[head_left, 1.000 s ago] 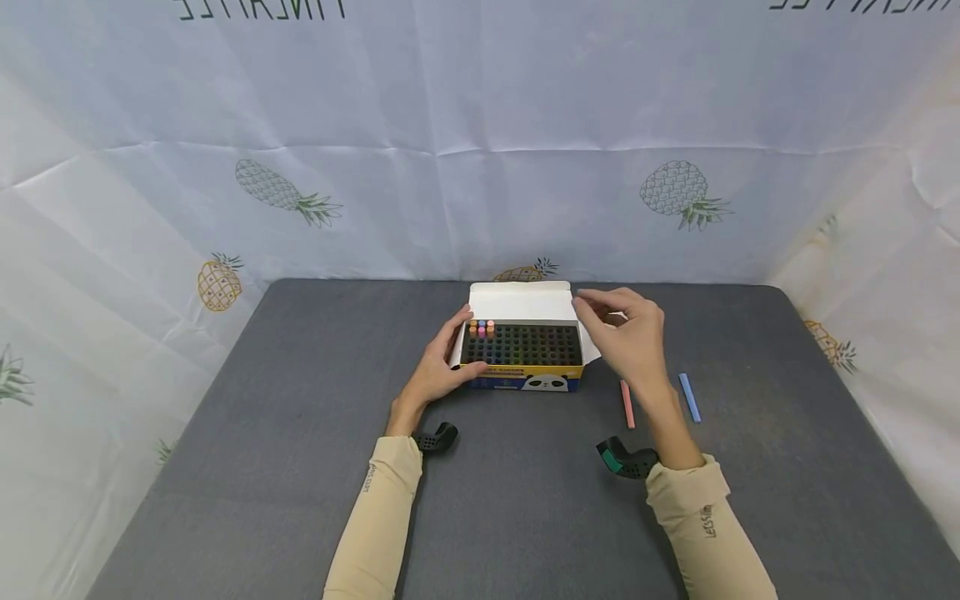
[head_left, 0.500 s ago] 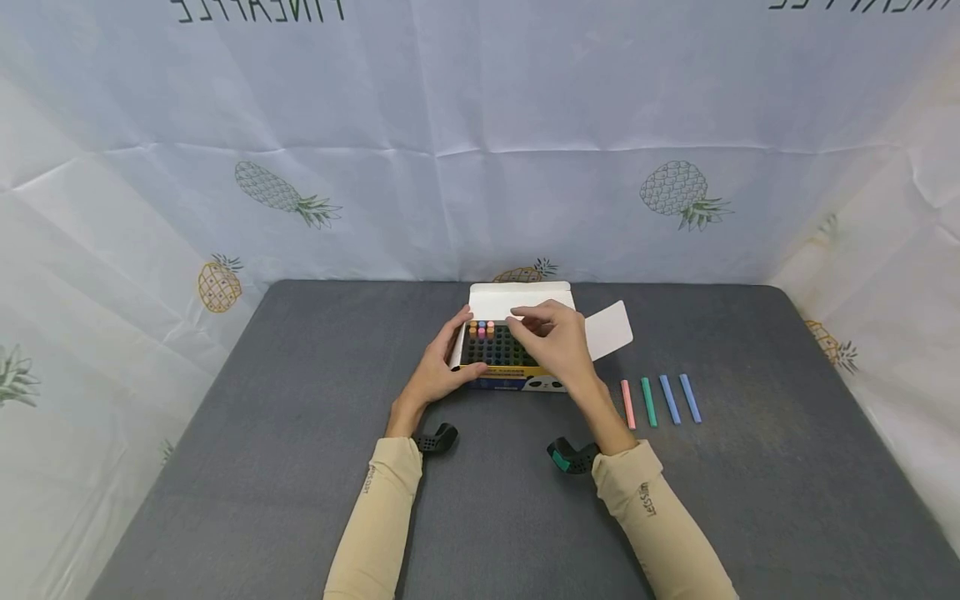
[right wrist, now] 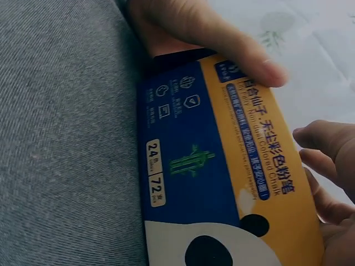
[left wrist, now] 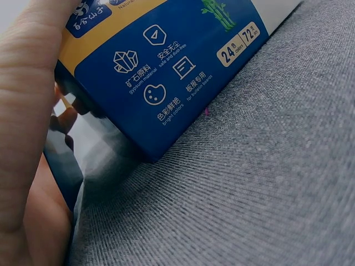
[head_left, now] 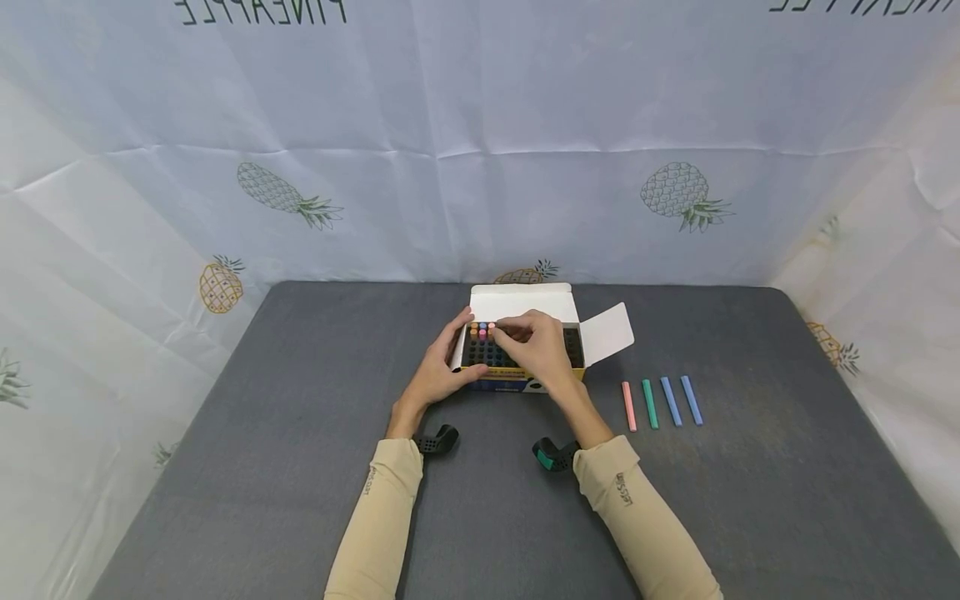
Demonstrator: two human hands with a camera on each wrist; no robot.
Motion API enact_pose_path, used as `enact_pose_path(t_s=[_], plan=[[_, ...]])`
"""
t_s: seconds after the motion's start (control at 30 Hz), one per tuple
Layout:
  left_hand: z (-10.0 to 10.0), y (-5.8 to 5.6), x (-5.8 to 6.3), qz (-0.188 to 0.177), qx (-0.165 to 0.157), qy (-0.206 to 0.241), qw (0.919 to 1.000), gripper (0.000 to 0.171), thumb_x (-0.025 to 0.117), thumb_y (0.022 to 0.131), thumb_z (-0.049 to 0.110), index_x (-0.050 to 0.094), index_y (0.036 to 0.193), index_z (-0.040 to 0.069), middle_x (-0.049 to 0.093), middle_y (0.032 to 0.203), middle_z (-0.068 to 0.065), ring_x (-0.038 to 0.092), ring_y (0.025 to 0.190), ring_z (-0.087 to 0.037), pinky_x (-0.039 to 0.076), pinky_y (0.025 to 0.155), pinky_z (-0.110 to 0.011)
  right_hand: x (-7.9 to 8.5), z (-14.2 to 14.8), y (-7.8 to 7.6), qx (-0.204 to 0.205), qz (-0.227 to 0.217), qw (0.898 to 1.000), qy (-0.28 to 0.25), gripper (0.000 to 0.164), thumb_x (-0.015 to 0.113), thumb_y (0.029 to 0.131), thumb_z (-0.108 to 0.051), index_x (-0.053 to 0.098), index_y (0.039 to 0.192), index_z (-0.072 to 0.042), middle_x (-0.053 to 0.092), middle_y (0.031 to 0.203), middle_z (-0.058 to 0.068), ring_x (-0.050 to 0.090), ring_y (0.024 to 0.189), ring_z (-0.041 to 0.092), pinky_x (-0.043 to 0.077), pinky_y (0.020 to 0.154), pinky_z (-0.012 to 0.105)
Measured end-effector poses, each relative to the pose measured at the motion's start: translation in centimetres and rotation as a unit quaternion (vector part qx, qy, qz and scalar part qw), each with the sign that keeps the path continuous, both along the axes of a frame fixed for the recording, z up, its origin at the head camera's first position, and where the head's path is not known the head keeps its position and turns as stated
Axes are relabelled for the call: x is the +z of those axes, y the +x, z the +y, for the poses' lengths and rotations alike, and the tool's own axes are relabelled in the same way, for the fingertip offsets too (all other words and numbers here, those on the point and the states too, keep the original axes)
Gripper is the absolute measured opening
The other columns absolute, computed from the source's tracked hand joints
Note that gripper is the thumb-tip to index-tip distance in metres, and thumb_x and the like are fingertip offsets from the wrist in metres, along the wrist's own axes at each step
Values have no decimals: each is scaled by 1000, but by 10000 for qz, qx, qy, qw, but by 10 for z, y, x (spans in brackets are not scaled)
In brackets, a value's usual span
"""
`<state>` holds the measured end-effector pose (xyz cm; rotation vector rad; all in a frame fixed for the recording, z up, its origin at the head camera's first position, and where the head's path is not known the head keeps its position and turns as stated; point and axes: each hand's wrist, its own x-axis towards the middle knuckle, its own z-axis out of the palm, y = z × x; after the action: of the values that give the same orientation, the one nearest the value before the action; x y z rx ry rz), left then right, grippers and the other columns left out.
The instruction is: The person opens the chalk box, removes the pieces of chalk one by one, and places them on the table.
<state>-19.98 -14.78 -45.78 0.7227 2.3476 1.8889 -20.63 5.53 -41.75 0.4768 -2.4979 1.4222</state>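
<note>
Right hand (head_left: 542, 346) arrives beside the standing chalk sticks (head_left: 483, 333)

From the left, we see the left hand (head_left: 438, 362) gripping the colored chalk box (head_left: 498, 385), thumb on the front, fingers round the left end, just as a second ago. The box sits toward the worktop's (head_left: 300, 400) far edge, its lid (head_left: 521, 301) tipped back. The sticks cluster at the left end of the black slotted tray (head_left: 573, 354).

The right hand has shifted: from the box's right end, its thumb and fingertips have come in just beside that cluster. We cannot tell whether they pinch a stick. For the work, we judge, this puts the fingers at the slots next to those already filled.

Farther right, the side flap (head_left: 607, 333) is in plain sight again; beyond it the pink chalk (head_left: 629, 406), green chalk (head_left: 649, 404) and two blue chalks (head_left: 671, 401) lie unmoved, apart from the box.
</note>
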Motion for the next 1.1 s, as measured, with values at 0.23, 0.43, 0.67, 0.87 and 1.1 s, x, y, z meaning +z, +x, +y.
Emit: enact_pose_path(t_s=[0.23,0.43,0.67,0.87,1.1], plan=[[-3,-13,-29,75,9,82,9999,86,77,91,11,29,162,13,13,174,-13,16,161,-29,26,125,-56,-5,-4,-2,-19,47,9995,314,18,78,91,-15,82,103,-2,73,88,17,70,77,28,60,70,39],[-5,-15,-33,203,-40,82,9998,88,80,91,28,29,162,18,15,174,-5,15,162,-25,24,127,-54,-6,-7,-2,-135,37,9984,545,17,78,91,-14,82,100,-1,72,88,17,68,75,28,58,69,39],[-3,-13,-27,124,-27,40,9999,88,76,90,3,26,162,7,13,173,-13,12,162,-30,23,127,-56,-5,-10,-2,-233,97,9974,678,15,78,90,-14,83,96,-1,70,85,16,65,71,26,49,62,30],[0,-2,-3,102,-72,-60,9999,85,76,90,5,26,159,-4,13,171,-23,13,160,-38,23,126,-59,-4,-12,-1,-328,159,9972,657,14,78,90,-13,83,95,0,69,83,15,64,70,25,48,60,29],[0,1,3,-38,-48,-4,10000,84,75,90,1,27,159,-3,13,172,-21,15,160,-36,24,125,-58,-3,-14,-2,-335,398,9974,500,13,75,92,-12,83,94,-3,66,77,13,58,66,22,43,59,28]])
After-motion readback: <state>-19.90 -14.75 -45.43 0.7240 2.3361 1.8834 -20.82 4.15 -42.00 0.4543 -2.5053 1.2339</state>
